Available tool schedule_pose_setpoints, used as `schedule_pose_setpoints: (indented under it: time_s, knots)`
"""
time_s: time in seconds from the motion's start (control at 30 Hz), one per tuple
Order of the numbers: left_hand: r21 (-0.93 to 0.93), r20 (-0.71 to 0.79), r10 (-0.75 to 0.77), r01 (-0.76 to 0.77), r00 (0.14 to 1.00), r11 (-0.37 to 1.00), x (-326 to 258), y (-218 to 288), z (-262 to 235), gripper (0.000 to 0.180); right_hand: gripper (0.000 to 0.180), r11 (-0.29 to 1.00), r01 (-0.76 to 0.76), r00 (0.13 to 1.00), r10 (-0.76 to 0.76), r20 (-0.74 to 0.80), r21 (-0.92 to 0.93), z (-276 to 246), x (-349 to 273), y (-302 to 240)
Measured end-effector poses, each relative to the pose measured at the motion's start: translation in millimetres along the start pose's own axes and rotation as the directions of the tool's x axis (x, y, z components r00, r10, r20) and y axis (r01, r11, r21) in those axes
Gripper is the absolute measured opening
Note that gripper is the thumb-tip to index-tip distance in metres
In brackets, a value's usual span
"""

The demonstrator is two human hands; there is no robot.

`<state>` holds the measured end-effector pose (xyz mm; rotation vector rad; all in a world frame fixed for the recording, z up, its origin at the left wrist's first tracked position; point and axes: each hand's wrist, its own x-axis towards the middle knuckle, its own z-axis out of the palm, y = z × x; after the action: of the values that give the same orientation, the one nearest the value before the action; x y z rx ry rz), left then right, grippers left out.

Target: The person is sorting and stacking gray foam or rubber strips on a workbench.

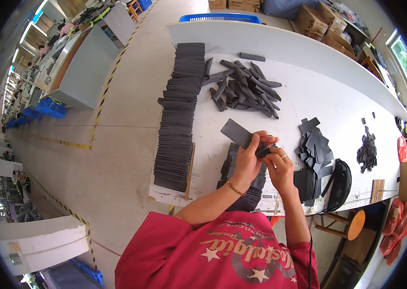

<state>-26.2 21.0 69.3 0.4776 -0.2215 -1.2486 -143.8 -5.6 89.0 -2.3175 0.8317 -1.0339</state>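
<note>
A flat dark grey rectangular piece (235,132) sticks out to the upper left from my left hand (248,165), whose fingers are closed on it above the white table (208,144). Close beside it, my right hand (281,168) pinches dark material at the piece's other end; fingers partly hide that spot. Below my hands lies a stack of similar dark pieces (256,185), partly covered by my left forearm. Along the table's left side runs a long row of tightly packed dark pieces (177,130). Rolled or folded dark pieces (246,86) form a loose heap farther back.
Right of my hands is a scattered pile of flat dark pieces (313,147), with a black pouch (340,185) beside it. Smaller dark pieces (367,151) lie farther right. A raised white board (285,42) borders the table's far edge. A wooden stool (356,225) stands at lower right.
</note>
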Motion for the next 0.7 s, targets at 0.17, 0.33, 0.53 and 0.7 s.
schedule_pose_setpoints:
  time_s: [0.17,0.33,0.53,0.7]
  knots:
    - [0.002,0.003,0.008,-0.008,1.0,1.0,0,-1,-3,0.03,0.017,1.0,0.0,1.0,0.0,0.004,0.012,3,-1,3]
    - [0.021,-0.032,-0.021,0.022,0.999,1.0,4,-3,-6,0.032,0.016,1.0,-0.015,1.0,0.015,0.002,0.003,3,-1,3]
    - [0.077,0.006,0.028,-0.029,1.0,0.997,13,1,-9,0.037,0.012,0.606,-0.488,0.794,0.607,0.03,0.628,28,1,0]
    - [0.095,0.091,0.032,-0.041,0.995,0.995,12,11,-7,0.034,0.008,0.504,-0.437,0.743,0.669,-0.017,0.745,15,-6,-11]
